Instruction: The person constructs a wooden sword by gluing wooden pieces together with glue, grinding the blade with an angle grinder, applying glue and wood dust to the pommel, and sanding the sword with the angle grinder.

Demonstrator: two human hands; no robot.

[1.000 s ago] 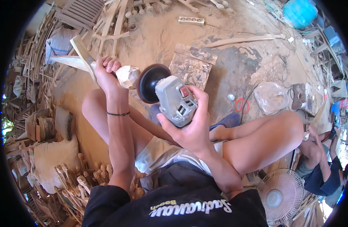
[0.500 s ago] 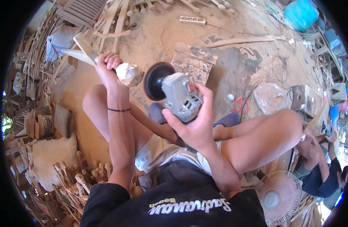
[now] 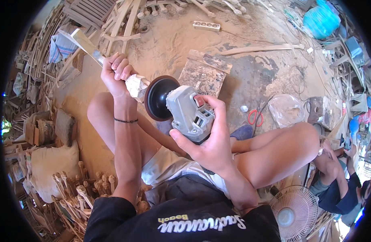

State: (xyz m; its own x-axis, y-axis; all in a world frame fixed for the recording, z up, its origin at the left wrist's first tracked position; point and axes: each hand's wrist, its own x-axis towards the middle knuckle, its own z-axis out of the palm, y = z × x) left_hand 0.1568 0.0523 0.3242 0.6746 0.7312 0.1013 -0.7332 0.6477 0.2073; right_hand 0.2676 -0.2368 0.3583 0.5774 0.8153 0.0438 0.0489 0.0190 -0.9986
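Observation:
My left hand [image 3: 119,72] is closed round a pale carved wooden piece [image 3: 136,86]. Its faceted, knob-like end points toward the middle, and a flat stick-like part runs out to the upper left. In my right hand [image 3: 211,147] is a grey angle grinder [image 3: 189,115] with a red switch; my fingers and thumb wrap its body. The grinder's round sanding disc [image 3: 158,99], with a dark backing pad and brown rim, stands at the knob's edge. Whether disc and wood touch, I cannot tell.
A worn wooden board [image 3: 203,74] lies ahead on the dusty floor. Farther off are a power strip [image 3: 206,26] and a long wood strip. Red-handled scissors [image 3: 255,117], a fan [image 3: 292,213] and another person [image 3: 339,185] are right; carved wooden sticks [image 3: 84,193] crowd the lower left.
The grinder has moved slightly left and its disc has come up to the wooden knob, closing the gap between them. The wooden piece has turned a little in my left hand.

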